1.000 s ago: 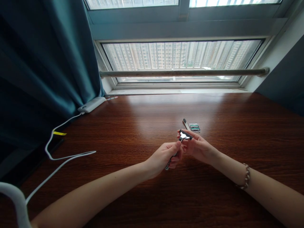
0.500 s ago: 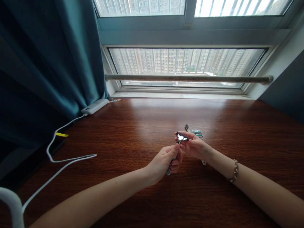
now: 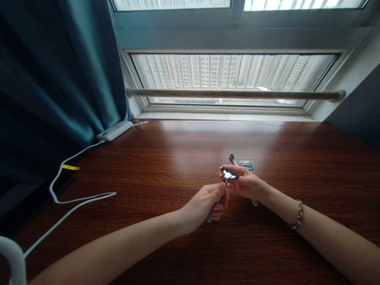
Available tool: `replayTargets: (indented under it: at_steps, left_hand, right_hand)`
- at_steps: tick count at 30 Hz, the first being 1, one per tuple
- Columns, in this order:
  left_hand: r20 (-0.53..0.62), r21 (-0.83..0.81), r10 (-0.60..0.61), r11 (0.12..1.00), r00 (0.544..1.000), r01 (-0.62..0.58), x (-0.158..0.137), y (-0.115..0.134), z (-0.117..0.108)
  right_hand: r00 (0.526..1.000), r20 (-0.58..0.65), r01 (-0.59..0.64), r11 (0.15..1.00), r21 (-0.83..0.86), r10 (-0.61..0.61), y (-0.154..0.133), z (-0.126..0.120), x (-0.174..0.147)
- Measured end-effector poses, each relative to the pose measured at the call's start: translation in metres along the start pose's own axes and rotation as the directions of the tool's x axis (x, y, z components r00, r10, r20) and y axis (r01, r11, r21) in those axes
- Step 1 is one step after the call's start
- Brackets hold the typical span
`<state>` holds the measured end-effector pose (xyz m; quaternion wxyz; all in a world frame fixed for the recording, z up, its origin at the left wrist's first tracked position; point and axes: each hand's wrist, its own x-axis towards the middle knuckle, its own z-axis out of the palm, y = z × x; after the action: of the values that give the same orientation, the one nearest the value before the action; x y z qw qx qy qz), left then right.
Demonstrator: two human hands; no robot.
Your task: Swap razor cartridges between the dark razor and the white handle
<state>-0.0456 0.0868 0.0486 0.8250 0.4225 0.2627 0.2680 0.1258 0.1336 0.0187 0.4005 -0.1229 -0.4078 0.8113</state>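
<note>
My left hand is closed around the handle of a razor, whose shiny head points up and away from me. The handle's end sticks out below the fist. My right hand grips the razor's head at its sides, thumb on the near edge and fingers behind it. Just beyond the right hand, a toothbrush lies on the table, mostly covered by that hand. Beside it rests a small clear pack with green-edged blade cartridges, its near part hidden.
The dark brown wooden table reaches to the window sill. At left, a white power bank lies by the blue curtain, with a white cable trailing from it. A white curved stand rises at the lower left. A metal rail crosses the window.
The view has shifted slightly. Both hands still hold the razor in nearly the same pose, with only a small change in its tilt.
</note>
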Motion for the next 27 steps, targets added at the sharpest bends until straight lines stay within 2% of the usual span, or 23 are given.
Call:
replayTargets:
  at_steps: [9,19,24,27]
  left_hand:
    - [0.01,-0.009,-0.008,1.0,1.0,0.008,0.0,0.0,0.002]
    - [0.006,-0.009,-0.007,1.0,1.0,0.007,0.0,-0.002,0.002]
    - [-0.004,-0.007,-0.015,1.0,1.0,0.015,0.0,0.0,0.001]
    - [-0.043,0.003,0.007,1.0,0.999,-0.007,0.001,-0.001,-0.001]
  right_hand:
    - [0.997,0.083,0.006,0.999,-0.054,-0.001,-0.005,0.001,0.0]
    - [0.998,0.058,-0.001,0.984,-0.178,0.012,-0.012,0.007,-0.003]
    - [1.0,-0.004,-0.031,0.967,-0.253,0.031,-0.019,0.014,-0.003]
    - [0.999,-0.039,-0.008,0.974,-0.226,-0.001,-0.018,0.018,-0.002]
